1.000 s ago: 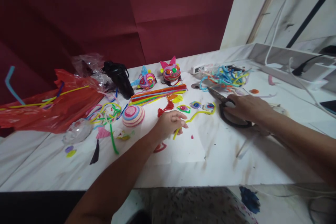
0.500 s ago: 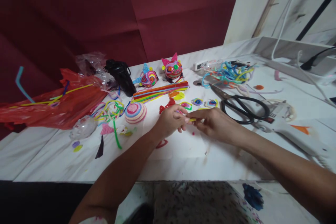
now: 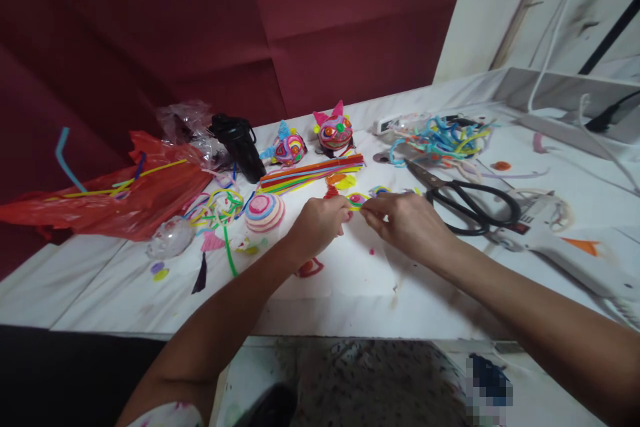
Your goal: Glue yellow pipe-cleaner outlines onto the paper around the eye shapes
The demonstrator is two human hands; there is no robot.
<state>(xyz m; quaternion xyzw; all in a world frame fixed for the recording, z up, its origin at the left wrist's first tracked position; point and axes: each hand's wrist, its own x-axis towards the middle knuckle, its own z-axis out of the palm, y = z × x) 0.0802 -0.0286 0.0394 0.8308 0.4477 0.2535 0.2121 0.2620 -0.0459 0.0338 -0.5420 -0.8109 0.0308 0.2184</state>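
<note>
My left hand [image 3: 320, 225] is closed in a pinch over the white sheet, its fingertips turned towards my right hand [image 3: 397, 217]. That hand is pinched too, and whatever lies between its fingers is hidden. In the gap between the hands is an eye-shaped piece [image 3: 357, 199] of coiled pink, green and yellow strips; whether my fingers touch it I cannot tell. A bit of pink shows under the left fingertips. Just behind the right hand lies a blue eye-shaped piece [image 3: 380, 191], partly covered. A red coiled piece [image 3: 310, 267] lies below the left wrist.
Black-handled scissors [image 3: 473, 207] and a white glue gun [image 3: 565, 253] lie at right. Behind are bundled fuzzy strips [image 3: 310, 173], a finished pink animal head [image 3: 335, 131] and a black bottle [image 3: 239, 147]. A striped dome [image 3: 265, 213] and red plastic bag [image 3: 165, 180] are left.
Both hands have moved slightly away from me, up to the pink eye-shaped piece. The yellow strip seen at the right fingertips earlier is no longer distinct. The view has shifted slightly.
</note>
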